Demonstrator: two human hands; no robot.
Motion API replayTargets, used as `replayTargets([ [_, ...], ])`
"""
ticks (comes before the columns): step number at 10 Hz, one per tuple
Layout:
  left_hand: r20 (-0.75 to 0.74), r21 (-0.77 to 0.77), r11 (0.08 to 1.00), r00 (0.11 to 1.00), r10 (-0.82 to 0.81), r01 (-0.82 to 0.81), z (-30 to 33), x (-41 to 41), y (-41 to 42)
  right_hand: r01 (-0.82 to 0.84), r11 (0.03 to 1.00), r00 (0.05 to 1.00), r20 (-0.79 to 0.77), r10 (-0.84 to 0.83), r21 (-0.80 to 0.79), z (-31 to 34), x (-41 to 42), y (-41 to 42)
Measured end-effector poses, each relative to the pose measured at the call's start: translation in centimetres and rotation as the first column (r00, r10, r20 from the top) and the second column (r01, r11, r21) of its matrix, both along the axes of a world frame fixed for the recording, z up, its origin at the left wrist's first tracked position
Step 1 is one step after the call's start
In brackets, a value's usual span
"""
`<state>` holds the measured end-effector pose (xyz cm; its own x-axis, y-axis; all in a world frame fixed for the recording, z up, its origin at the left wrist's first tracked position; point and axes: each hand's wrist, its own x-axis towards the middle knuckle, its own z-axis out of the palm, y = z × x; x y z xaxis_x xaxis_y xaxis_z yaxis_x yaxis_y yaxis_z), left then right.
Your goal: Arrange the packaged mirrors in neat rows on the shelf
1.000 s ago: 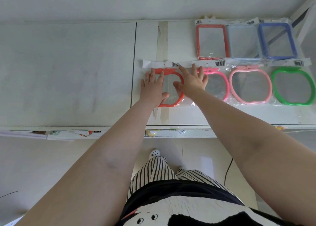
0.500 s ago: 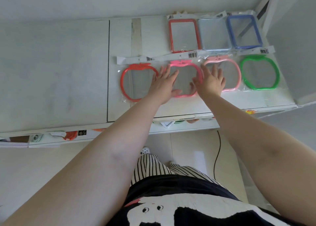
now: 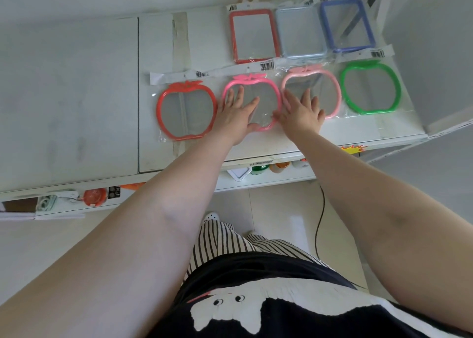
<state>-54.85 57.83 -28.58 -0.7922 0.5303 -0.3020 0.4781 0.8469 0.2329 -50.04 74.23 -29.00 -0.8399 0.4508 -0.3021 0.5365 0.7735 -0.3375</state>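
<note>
While both hands lie flat with fingers straight, the left hand (image 3: 236, 112) presses the hot-pink mirror (image 3: 252, 99) and the right hand (image 3: 302, 112) the pale-pink mirror (image 3: 330, 86); these sit between red (image 3: 166, 112) and green (image 3: 371, 89) ones on the shelf (image 3: 76, 94); 3 rectangular mirrors (image 3: 253, 35) line the back.

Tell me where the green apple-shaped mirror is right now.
In the head view, the green mirror lies at the right end of the front row, beside the pale pink mirror, below the blue rectangular mirror.

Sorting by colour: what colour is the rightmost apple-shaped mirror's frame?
Green, clearest in the head view.
</note>
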Motion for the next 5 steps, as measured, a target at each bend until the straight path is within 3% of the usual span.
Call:
replayTargets([
  [3, -0.038, 0.012, 0.999, 0.998, 0.042, -0.042, -0.2, 0.0, 0.4, 0.008, 0.999, 0.999, -0.042, -0.006, 0.039, 0.2, -0.1, 0.1],
  [5, -0.148, 0.188, 0.971, 0.974, 0.174, -0.145, 1.0, 0.2, 0.2, 0.019, 0.998, 0.974, -0.226, -0.005, 0.058, 1.4, 0.2, -0.2],
])
